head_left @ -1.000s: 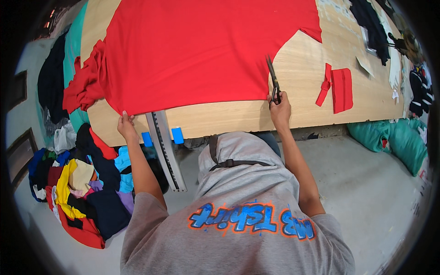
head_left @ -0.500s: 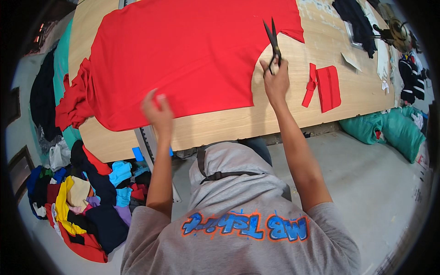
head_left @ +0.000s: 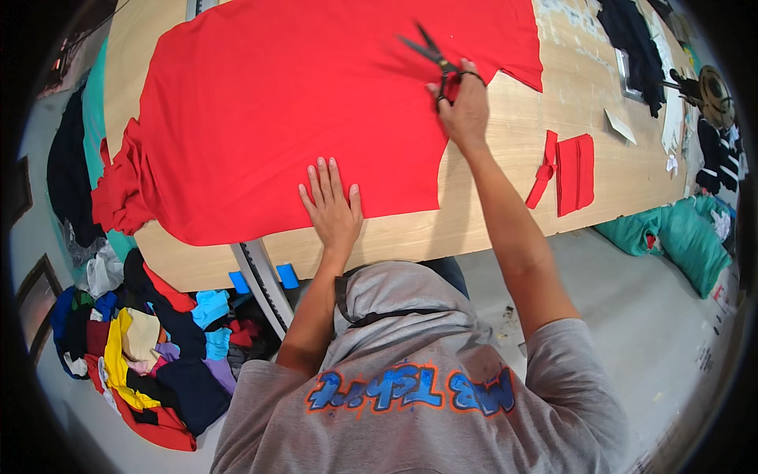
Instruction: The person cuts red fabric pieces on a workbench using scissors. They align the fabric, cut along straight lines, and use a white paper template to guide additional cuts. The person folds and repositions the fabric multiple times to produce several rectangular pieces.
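A large sheet of red fabric is spread over the wooden table, its left end bunched at the table's edge. My left hand lies flat on the fabric near its front edge, fingers spread. Above the fabric's right side, my right hand grips a pair of black scissors by the handles. The blades are parted and point to the far left. Right of the fabric lie a folded red cloth piece and a narrow knotted red strip.
A heap of mixed coloured cloth lies on the floor at left. Green bundles sit under the table's right side. Dark cloth, a white card and a metal rail with blue clamps are around the table.
My left hand has moved right and come to rest flat on the fabric. My right hand has swung the scissors leftward over the cloth, tilting the blades to the left.
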A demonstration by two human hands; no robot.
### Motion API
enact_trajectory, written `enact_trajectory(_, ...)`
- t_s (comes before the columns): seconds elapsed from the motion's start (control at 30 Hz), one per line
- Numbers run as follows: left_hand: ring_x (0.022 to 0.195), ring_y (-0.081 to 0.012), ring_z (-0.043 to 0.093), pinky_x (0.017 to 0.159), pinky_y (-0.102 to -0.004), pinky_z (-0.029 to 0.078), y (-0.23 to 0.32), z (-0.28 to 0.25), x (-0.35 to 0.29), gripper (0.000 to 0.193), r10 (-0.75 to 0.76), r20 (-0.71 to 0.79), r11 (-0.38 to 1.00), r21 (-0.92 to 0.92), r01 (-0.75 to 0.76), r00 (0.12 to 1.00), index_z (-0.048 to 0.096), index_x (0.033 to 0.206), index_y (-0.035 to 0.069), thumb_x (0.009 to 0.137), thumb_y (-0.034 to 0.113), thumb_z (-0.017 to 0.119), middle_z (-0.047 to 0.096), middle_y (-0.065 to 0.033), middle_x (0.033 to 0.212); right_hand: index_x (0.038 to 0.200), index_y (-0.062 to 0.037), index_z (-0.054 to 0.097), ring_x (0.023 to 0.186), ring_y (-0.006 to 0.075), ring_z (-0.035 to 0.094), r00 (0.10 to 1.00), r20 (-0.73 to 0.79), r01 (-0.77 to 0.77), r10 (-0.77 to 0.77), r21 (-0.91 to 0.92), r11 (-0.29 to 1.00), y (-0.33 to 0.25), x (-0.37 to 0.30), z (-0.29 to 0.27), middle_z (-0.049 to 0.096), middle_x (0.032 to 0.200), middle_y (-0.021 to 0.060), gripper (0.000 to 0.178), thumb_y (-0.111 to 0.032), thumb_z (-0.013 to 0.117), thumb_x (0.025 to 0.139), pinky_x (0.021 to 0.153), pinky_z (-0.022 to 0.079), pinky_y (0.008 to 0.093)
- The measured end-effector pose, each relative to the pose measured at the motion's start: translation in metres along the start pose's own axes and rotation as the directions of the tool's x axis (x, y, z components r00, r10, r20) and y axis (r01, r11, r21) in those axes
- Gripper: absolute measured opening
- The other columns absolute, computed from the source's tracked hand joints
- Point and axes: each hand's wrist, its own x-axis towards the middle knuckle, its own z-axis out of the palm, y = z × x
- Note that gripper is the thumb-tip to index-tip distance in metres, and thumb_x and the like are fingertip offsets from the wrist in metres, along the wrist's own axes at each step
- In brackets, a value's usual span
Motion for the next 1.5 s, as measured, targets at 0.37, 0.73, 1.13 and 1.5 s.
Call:
enact_trajectory(0.37, 0.171, -0.0341, 0.023, 0.136, -0.0622, 0.014, 0.028, -0.012, -0.001, 0.069, 0.188, 0.067, 0.969, -0.173, -0.174, 0.980, 0.041, 0.172, 0.009, 0.111, 0.033, 0.060, 0.032, -0.0154, 0.182, 0.103, 0.0023, 0.070, 0.075, 0.0229, 0.063, 0.848, 0.263, -0.485, 0.460, 0.034, 0.874, 0.030, -0.018, -0.105, 0.063, 0.080, 0.0106, 0.047, -0.040, 0.088, 0.097, 0.069, 0.049, 0.0395)
enact_trajectory(0.73, 0.160, -0.0271, 0.041, 0.132, -0.0569, 0.028, 0.069, 0.013, -0.034, 0.063, 0.598, 0.052, 0.783, -0.252, -0.569, 0.799, 0.054, 0.163, 0.016, 0.106, 0.036, 0.071, 0.049, -0.0081, 0.171, 0.118, 0.0005, 0.073, 0.097, 0.0151, 0.065, 0.125, 0.900, -0.962, 0.418, 0.006, 0.274, -0.057, -0.279, -0.211, 0.074, 0.107, 0.0087, 0.057, -0.050, 0.087, 0.095, 0.088, 0.053, 0.0326)
enact_trajectory(1.13, 0.142, -0.0263, 0.056, 0.123, -0.0508, 0.039, 0.077, 0.009, -0.025, 0.035, 0.544, -0.117, 0.765, -0.337, -0.548, 0.831, 0.072, 0.135, 0.014, 0.101, 0.023, 0.077, 0.064, -0.0049, 0.149, 0.077, -0.0114, 0.059, 0.056, 0.0091, 0.050, 0.304, 0.828, -0.950, 0.472, 0.226, 0.216, -0.066, -0.227, -0.140, 0.052, 0.065, -0.0035, 0.058, -0.059, 0.089, 0.092, 0.052, 0.041, 0.0295)
enact_trajectory(1.5, 0.141, -0.0265, 0.057, 0.122, -0.0509, 0.040, 0.075, 0.007, -0.026, 0.034, 0.537, -0.125, 0.746, -0.392, -0.539, 0.834, 0.072, 0.133, 0.013, 0.100, 0.023, 0.078, 0.065, -0.0049, 0.148, 0.074, -0.0122, 0.060, 0.045, 0.0064, 0.042, 0.386, 0.737, -0.922, 0.555, 0.287, 0.260, -0.073, -0.232, -0.129, 0.048, 0.055, -0.0044, 0.056, -0.056, 0.090, 0.093, 0.043, 0.031, 0.0268)
